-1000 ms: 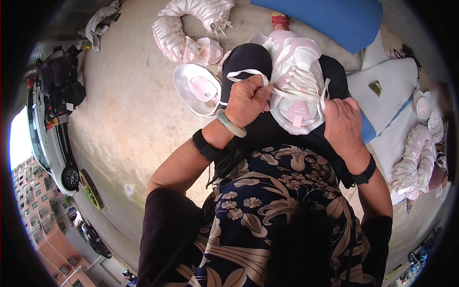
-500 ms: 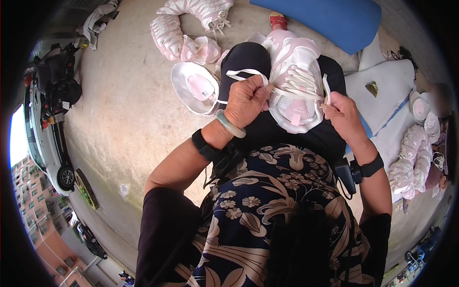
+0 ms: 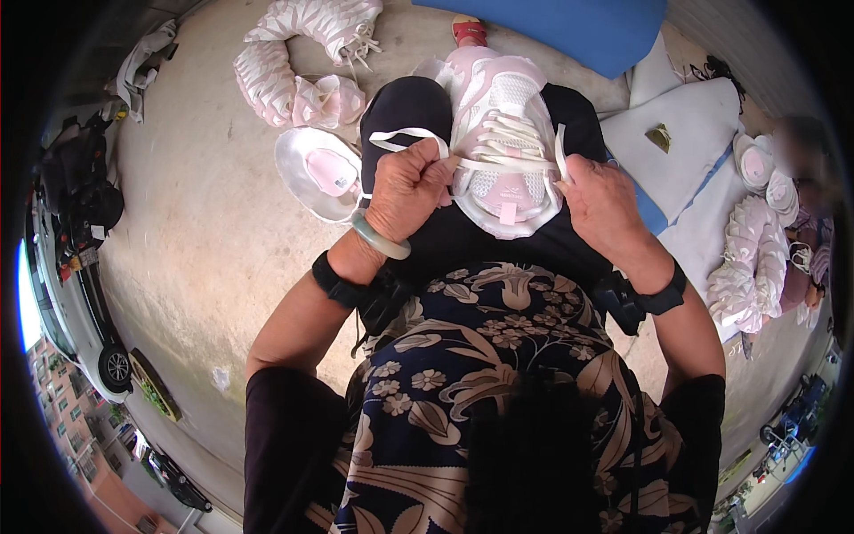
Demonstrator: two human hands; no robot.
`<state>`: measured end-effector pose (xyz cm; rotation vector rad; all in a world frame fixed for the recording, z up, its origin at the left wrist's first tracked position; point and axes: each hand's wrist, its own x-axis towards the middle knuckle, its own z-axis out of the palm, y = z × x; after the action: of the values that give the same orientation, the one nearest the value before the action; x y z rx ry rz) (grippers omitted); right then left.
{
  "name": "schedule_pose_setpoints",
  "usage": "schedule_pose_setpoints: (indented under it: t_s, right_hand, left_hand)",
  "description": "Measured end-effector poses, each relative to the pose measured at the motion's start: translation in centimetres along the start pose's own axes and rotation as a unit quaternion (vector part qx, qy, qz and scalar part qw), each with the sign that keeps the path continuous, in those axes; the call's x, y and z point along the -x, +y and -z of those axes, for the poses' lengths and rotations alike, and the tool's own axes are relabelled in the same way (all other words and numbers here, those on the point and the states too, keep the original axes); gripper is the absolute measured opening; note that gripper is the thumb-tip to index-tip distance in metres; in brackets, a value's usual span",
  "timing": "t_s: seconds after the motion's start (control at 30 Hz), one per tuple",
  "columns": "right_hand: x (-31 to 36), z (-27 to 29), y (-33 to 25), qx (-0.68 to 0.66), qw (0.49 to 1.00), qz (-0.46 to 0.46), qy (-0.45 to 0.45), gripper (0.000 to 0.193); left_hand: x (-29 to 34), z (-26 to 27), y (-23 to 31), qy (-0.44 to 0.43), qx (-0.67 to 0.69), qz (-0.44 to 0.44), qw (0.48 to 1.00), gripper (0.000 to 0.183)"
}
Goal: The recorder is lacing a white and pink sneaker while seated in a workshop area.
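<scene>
Presumably for steadiness, the pink-and-white mesh shoe upper lies between the black-trousered knees; left hand and right hand, fingertips pinched together on a flat white lace, hold it straight across (one each side).

Pink-white shoe upper, between knees, white lace taut

Left fingers and right fingers pinch, forearms converging.
</scene>
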<state>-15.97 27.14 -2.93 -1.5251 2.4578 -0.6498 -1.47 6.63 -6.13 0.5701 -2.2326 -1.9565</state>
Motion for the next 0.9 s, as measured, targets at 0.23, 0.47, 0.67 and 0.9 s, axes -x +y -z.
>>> schedule_pose_setpoints:
  t_s: [0.23,0.47,0.67,0.9]
  right_hand:
    - [-2.6,2.3,-0.1,0.087,0.983,0.044,-0.155,0.006]
    - [-3.6,2.1,-0.4,0.093,0.973,0.082,-0.194,0.005]
    - [-2.2,-0.1,-0.3,0.053,0.99,0.028,-0.124,0.006]
    - [-0.5,-1.4,2.3,-0.354,0.901,-0.233,-0.092,0.021]
  left_hand:
    - [0.1,-0.1,0.1,0.005,0.012,-0.006,1.0,0.01]
    - [0.0,-0.1,0.0,-0.002,0.024,0.011,1.0,0.01]
    - [0.0,0.0,-0.3,-0.001,0.027,-0.004,1.0,0.01]
    - [0.4,-0.4,0.0,0.026,0.069,0.027,0.997,0.014]
